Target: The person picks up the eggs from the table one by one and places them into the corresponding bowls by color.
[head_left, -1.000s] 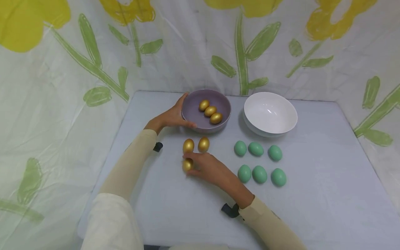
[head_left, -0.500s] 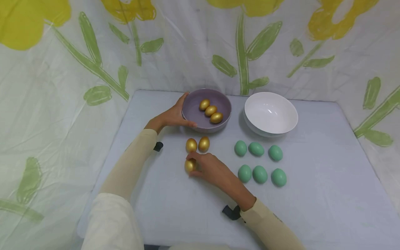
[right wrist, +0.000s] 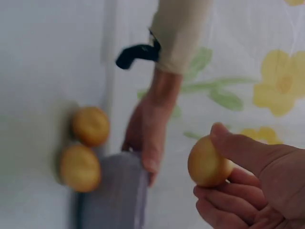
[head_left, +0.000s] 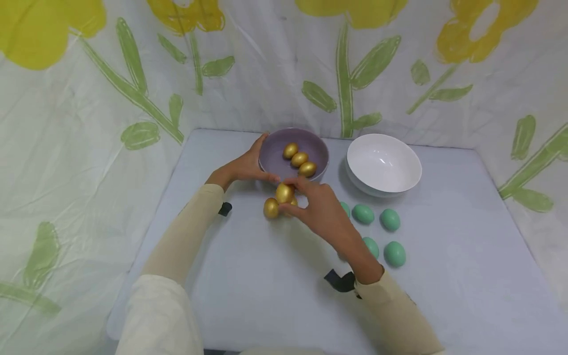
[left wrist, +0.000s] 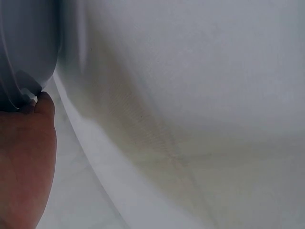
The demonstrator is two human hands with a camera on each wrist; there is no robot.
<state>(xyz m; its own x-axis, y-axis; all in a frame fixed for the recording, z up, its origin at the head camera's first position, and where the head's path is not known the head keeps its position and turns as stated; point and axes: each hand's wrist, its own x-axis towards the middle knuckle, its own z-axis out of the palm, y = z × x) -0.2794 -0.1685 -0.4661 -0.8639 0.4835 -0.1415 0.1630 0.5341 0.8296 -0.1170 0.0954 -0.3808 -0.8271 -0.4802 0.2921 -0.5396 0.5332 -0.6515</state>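
My left hand (head_left: 246,165) grips the left side of a purple bowl (head_left: 272,155), its thumb over the near rim. Inside lie three golden eggs (head_left: 299,159) in a slanting row. Just in front of the bowl, my right hand (head_left: 326,209) pinches another golden egg (head_left: 284,193) between thumb and fingers, raised off the table; the right wrist view shows this egg (right wrist: 207,162) apart from the bowl. Two golden eggs remain on the table below: one egg (head_left: 271,208) is plain to see, the other mostly hidden by the held egg and hand.
A white bowl (head_left: 383,165) stands to the right of the purple one. In front of it, several green eggs (head_left: 390,220) lie in two rows, some partly covered by my right hand and forearm. A flower-painted curtain (head_left: 266,74) hangs behind the table.
My right hand has lifted the nearest golden egg off the table and moved it away from me toward the purple bowl. The left hand has stayed at the bowl.
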